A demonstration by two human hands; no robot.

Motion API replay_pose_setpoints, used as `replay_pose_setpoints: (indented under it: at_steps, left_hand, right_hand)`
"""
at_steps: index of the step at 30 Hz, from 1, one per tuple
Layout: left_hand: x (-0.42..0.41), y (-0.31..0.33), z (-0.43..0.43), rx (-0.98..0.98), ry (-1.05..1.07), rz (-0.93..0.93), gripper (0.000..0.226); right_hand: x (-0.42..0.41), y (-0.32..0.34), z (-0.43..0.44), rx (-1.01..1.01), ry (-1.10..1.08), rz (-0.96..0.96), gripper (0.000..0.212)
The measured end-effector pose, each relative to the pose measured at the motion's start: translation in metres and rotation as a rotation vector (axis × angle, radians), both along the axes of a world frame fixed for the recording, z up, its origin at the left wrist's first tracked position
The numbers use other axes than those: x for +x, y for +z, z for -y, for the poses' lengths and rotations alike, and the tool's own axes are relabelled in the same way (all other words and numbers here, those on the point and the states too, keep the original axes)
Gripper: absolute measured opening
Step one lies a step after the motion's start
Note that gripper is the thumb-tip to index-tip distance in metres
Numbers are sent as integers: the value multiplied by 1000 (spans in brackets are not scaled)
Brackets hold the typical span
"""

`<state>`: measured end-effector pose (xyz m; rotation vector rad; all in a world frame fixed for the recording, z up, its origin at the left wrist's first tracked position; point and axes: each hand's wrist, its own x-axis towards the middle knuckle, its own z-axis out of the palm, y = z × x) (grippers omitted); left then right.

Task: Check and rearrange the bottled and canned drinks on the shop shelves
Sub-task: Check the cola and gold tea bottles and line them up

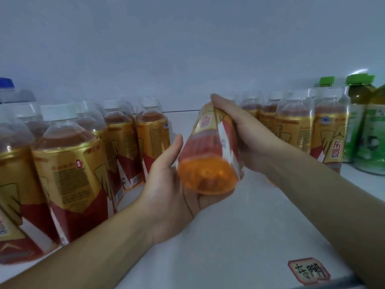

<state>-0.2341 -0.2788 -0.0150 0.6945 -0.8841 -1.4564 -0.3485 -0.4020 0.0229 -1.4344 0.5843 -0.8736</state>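
Observation:
A bottle of orange drink [208, 155] with a gold and red label is tipped over above the white shelf [239, 226], its base pointing at me. My left hand [166, 182] cups it from below near the base. My right hand [243, 132] grips it from the right, fingers reaching over the upper end, which is hidden. More bottles of the same drink stand in rows on the left [70, 174] and at the back right [329, 132], all with white caps.
Green-capped bottles with green labels [366, 132] stand at the far right. A blue-capped bottle [8, 94] shows at the far left. A handwritten price tag [308, 272] sticks to the shelf's front edge. A white back wall closes the shelf.

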Motion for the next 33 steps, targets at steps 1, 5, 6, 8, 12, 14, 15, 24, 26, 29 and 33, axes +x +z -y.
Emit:
replay_pose_setpoints:
  at_steps: [1, 5, 6, 8, 12, 14, 15, 24, 26, 29, 33]
  left_hand:
    - [2, 2, 0, -9, -27, -27, 71]
    - [5, 7, -1, -34, -93, -131, 77]
    - [4, 7, -1, -40, -85, -131, 77]
    - [2, 6, -1, -45, -78, -107, 76]
    - [5, 5, 0, -34, -19, 93, 84]
    - [2, 2, 1, -51, 72, 298, 84]
    - [0, 0, 1, -62, 122, 395, 78]
    - [14, -16, 14, -235, 462, 873, 61]
    - [18, -17, 17, -334, 539, 828, 64]
    - [20, -15, 18, -419, 585, 735, 70]
    - [18, -15, 16, -448, 520, 722, 72]
  right_hand:
    - [-1, 0, 1, 80, 37, 29, 64]
    - [-1, -5, 7, 306, 129, 210, 46]
    - [-2, -5, 8, 337, 125, 222, 43]
    - [-2, -5, 7, 345, 115, 218, 45]
    - [-6, 1, 0, 217, 50, 108, 56]
    - [-5, 5, -5, 120, 9, 158, 48]
    - [-4, 6, -6, 46, -15, 182, 42]
    - [-8, -6, -24, -970, -31, 137, 67]
    - [-6, -8, -21, -1129, -52, 147, 75]
    - [-4, -8, -20, -1272, -100, 149, 75]
    - [-2, -10, -22, -1330, -120, 154, 74]
